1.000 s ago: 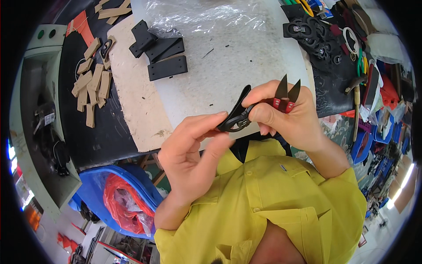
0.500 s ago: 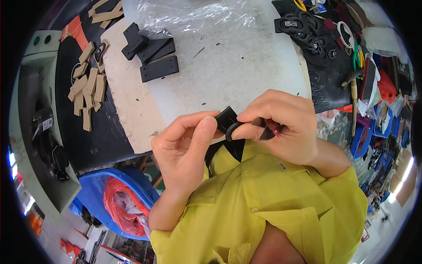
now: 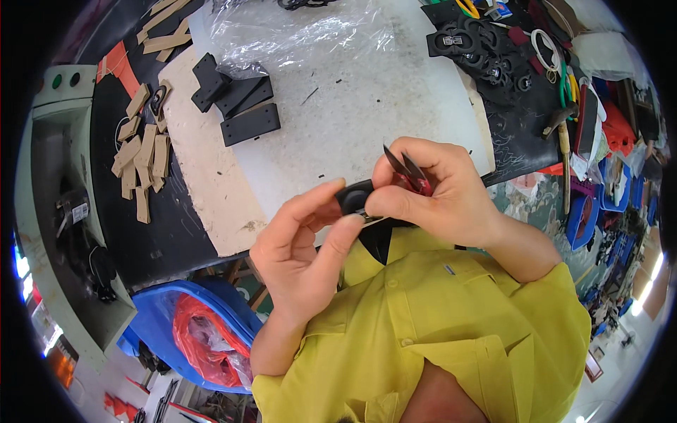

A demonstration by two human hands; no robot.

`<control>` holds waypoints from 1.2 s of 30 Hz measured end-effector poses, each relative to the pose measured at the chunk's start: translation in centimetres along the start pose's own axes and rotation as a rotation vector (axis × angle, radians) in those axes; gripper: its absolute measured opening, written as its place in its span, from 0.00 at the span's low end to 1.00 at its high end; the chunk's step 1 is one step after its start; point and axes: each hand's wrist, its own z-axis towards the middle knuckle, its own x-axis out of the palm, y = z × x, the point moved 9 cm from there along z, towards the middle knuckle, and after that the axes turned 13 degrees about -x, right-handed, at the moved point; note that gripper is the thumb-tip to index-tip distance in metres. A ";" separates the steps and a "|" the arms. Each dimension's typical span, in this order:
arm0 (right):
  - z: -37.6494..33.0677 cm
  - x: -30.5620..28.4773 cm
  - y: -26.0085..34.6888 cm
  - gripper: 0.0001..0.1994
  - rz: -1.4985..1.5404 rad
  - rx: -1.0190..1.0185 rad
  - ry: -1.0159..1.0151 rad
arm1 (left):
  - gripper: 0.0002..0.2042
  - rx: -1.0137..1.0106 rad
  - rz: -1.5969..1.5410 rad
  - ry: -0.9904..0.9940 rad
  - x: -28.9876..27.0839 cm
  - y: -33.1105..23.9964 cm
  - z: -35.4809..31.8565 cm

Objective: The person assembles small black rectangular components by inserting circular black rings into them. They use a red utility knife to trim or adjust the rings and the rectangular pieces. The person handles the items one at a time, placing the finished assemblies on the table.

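My left hand [image 3: 300,250] pinches a small black piece [image 3: 354,197] by its left end, between thumb and fingertips. The piece looks curved, with a rounded raised part on its face. My right hand [image 3: 451,201] grips the same piece at its right end with thumb and forefinger. Also in my right hand is a pair of small snips [image 3: 409,173] with dark pointed blades and red on the handle. The blades stand apart and point up and away from the piece. My fingers hide part of the piece and most of the snips' handle.
A whitish mat [image 3: 317,141] bears several black rectangular blocks [image 3: 250,125], clear plastic film [image 3: 303,39] and dark scraps. Tan strips [image 3: 144,155] lie at the left. Black ringed parts [image 3: 486,63] and a hammer [image 3: 563,134] are at the right. A blue tub [image 3: 156,310] stands below the table's left edge.
The black piece has been turned, so its rounded face shows more. The snips have swung upward in my right hand, blades now in sight. Both hands still hold the piece.
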 end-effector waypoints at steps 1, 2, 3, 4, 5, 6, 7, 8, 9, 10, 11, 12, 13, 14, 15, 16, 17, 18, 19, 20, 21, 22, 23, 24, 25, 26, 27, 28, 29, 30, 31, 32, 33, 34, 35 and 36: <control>0.0 0.2 -0.1 0.10 0.032 -0.002 0.013 | 0.17 -0.043 -0.021 -0.024 -0.3 0.3 0.1; -0.1 0.5 -0.2 0.10 0.064 -0.005 0.027 | 0.17 -0.065 -0.050 -0.030 -0.4 0.4 0.1; -0.1 0.5 -0.2 0.10 0.030 -0.012 0.039 | 0.17 -0.086 -0.079 -0.036 -0.4 0.4 0.2; -0.1 0.6 -0.1 0.09 -0.006 -0.021 0.054 | 0.17 -0.106 -0.109 -0.044 -0.4 0.5 0.3; -0.1 0.7 0.0 0.09 -0.042 -0.030 0.068 | 0.18 -0.143 -0.215 -0.005 -0.3 1.0 0.6; -0.1 0.9 -0.5 0.09 0.038 0.025 0.052 | 0.18 -0.112 -0.223 -0.013 -0.5 0.9 0.7; -0.1 1.1 -1.0 0.09 0.117 0.081 0.031 | 0.18 -0.082 -0.230 -0.017 -0.5 0.8 0.7; -0.2 1.4 -1.5 0.09 0.196 0.137 0.009 | 0.18 -0.052 -0.238 -0.020 -0.6 0.7 0.7; 0.0 1.1 -1.1 0.09 0.181 0.068 -0.043 | 0.19 -0.024 -0.183 -0.056 -0.9 0.4 0.8; 0.1 0.9 -0.8 0.08 0.168 -0.001 -0.090 | 0.18 -0.004 -0.136 -0.112 -1.0 0.1 0.7; 0.2 0.6 -0.6 0.08 0.154 -0.071 -0.137 | 0.18 0.017 -0.090 -0.168 -0.8 -0.4 0.6; 0.5 -0.1 1.7 0.08 -0.109 -0.376 -0.146 | 0.18 0.037 -0.043 -0.222 -0.9 -0.8 0.4; 0.2 -0.2 3.6 0.09 -0.372 -0.679 -0.147 | 0.17 -0.045 -0.114 -0.174 -0.9 -0.1 0.6; -0.7 0.5 5.1 0.11 -0.620 -0.852 -0.064 | 0.16 -0.126 -0.185 -0.125 -1.1 0.6 0.7; -1.9 1.3 6.3 0.13 -0.851 -1.045 -0.021 | 0.15 -0.207 -0.257 -0.075 -1.2 1.2 0.7; -1.9 1.6 6.2 0.13 -0.858 -1.041 0.013 | 0.15 -0.289 -0.327 -0.020 -1.0 1.9 0.7; -1.8 1.9 6.0 0.13 -0.863 -1.036 0.046 | 0.14 -0.275 -0.290 -0.063 -0.9 1.4 0.5; -1.4 1.3 5.7 0.13 -0.801 -0.978 0.023 | 0.14 -0.257 -0.254 -0.094 -1.3 1.4 0.4; -1.1 0.7 5.4 0.13 -0.737 -0.919 -0.005 | 0.14 -0.238 -0.217 -0.121 -1.6 1.5 0.4; -0.8 0.2 5.1 0.13 -0.670 -0.867 -0.034 | 0.14 -0.220 -0.180 -0.147 -1.9 1.5 0.4; -0.2 -0.8 5.3 0.12 -0.638 -0.736 -0.111 | 0.14 -0.209 -0.157 -0.142 -2.1 1.4 0.3; 0.1 -1.7 5.2 0.11 -0.605 -0.602 -0.188 | 0.14 -0.199 -0.135 -0.132 -2.2 1.4 0.2; 0.8 -1.8 3.7 0.09 -0.414 -0.421 -0.160 | 0.13 -0.190 -0.112 -0.122 -2.3 1.3 0.2; 1.1 -1.9 2.0 0.08 -0.232 -0.235 -0.164 | 0.13 -0.163 -0.054 -0.112 -2.4 1.2 0.0; 1.1 -1.5 0.9 0.08 -0.151 -0.169 -0.117 | 0.13 -0.133 0.003 -0.103 -2.4 1.0 -0.2; 1.1 -1.0 -0.1 0.07 -0.070 -0.104 -0.072 | 0.13 -0.103 0.059 -0.094 -2.4 0.8 -0.3; 1.0 -1.1 0.0 0.07 -0.083 -0.118 -0.104 | 0.13 -0.134 -0.011 -0.094 -2.3 1.0 -0.2; 1.0 -1.0 0.2 0.06 -0.095 -0.149 -0.109 | 0.13 -0.164 -0.081 -0.097 -2.1 1.1 -0.2; 1.0 -1.0 0.4 0.06 -0.108 -0.181 -0.113 | 0.12 -0.194 -0.151 -0.099 -1.9 1.3 -0.1; 1.0 -0.9 0.7 0.05 -0.121 -0.213 -0.117 | 0.12 -0.230 -0.166 -0.092 -1.7 1.5 0.1; 1.1 -0.7 1.1 0.05 -0.162 -0.264 -0.105 | 0.12 -0.267 -0.180 -0.087 -1.5 1.7 0.3; 1.1 -0.5 1.6 0.04 -0.203 -0.316 -0.093 | 0.11 -0.304 -0.194 -0.082 -1.3 1.8 0.5; 1.1 -0.3 2.0 0.03 -0.244 -0.368 -0.081 | 0.11 -0.321 -0.138 -0.058 -1.1 1.7 0.6; 1.1 0.0 2.2 0.03 -0.254 -0.378 -0.064 | 0.10 -0.337 -0.081 -0.030 -1.1 1.6 0.7; 1.1 0.3 2.3 0.03 -0.265 -0.388 -0.048 | 0.10 -0.353 -0.024 -0.002 -0.9 1.5 0.8; 1.0 0.5 2.4 0.04 -0.274 -0.398 -0.032 | 0.10 -0.348 0.005 0.000 -0.8 1.4 0.9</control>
